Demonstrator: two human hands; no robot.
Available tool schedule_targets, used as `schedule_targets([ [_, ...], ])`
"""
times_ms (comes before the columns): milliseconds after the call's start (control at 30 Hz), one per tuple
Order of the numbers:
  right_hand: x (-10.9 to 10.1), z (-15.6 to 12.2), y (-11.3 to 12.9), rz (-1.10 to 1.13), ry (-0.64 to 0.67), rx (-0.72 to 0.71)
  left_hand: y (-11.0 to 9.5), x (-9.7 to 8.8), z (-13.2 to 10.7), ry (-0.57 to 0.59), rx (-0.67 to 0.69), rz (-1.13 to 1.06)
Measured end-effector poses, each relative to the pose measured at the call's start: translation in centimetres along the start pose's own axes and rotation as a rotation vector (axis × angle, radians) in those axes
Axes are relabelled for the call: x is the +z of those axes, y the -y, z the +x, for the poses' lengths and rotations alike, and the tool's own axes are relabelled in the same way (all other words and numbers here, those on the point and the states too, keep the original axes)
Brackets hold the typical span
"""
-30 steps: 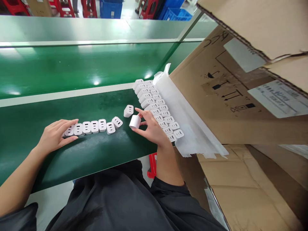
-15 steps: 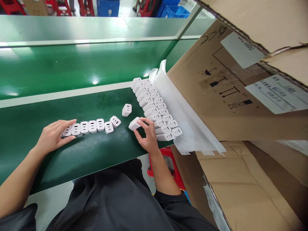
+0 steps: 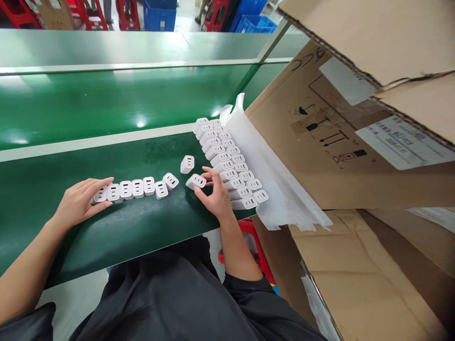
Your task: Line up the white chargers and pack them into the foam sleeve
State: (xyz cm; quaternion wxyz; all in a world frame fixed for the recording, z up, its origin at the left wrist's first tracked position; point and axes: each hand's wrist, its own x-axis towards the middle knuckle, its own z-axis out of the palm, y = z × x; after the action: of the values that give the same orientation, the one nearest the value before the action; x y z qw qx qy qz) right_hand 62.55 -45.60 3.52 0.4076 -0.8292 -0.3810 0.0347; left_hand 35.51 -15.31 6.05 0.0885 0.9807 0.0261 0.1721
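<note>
At the left end of a row of white USB chargers (image 3: 137, 188), my left hand (image 3: 80, 198) has thumb and fingers around the end charger (image 3: 101, 194). My right hand (image 3: 216, 194) grips a tilted charger (image 3: 196, 181) by its right end, between thumb and fingers. Just beyond it a single charger (image 3: 187, 164) stands apart on the green table. Two chargers at the row's right end, one of them a skewed charger (image 3: 170, 181), sit out of line. To the right of my right hand, more chargers (image 3: 223, 156) stand packed in two slanting columns.
White wrapping sheet (image 3: 280, 189) lies along the packed chargers, against a large cardboard box (image 3: 320, 123) on the right. A green raised strip (image 3: 106, 104) runs behind the table. A red stool (image 3: 261, 251) is below the table edge.
My right hand has shifted slightly left and turned its charger, so the socket face now shows more towards me. The left hand keeps its place at the row; the view has tipped a little.
</note>
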Motion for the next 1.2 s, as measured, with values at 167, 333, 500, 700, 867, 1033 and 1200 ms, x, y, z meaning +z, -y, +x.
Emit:
schedule_targets([
  [167,-1.3,2.3,0.3,-0.019,0.139,-0.103,0.2,0.0,-0.2,0.003,-0.009,-0.002],
  [333,-1.8,5.1,1.1,-0.021,0.359,-0.248,0.3,0.1,-0.2,0.021,-0.046,-0.022],
  [500,-1.8,6.4,1.0,-0.049,0.449,-0.339,0.1,-0.1,-0.1,0.026,-0.043,-0.036],
  [700,-2.2,6.6,1.9,-0.163,0.532,-0.414,0.3,0.0,-0.2,0.025,-0.06,-0.057],
  [867,-2.3,7.8,3.6,-0.374,0.644,-0.501,0.3,0.2,-0.2,0.009,-0.067,-0.064],
  [1033,-1.9,12.3,4.2,-0.693,0.696,-0.519,0.2,0.2,-0.2,0.009,-0.055,-0.057],
  [1200,-0.8,19.6,3.6,-0.811,0.705,-0.515,0.3,0.3,-0.2,-0.026,-0.007,-0.051],
])
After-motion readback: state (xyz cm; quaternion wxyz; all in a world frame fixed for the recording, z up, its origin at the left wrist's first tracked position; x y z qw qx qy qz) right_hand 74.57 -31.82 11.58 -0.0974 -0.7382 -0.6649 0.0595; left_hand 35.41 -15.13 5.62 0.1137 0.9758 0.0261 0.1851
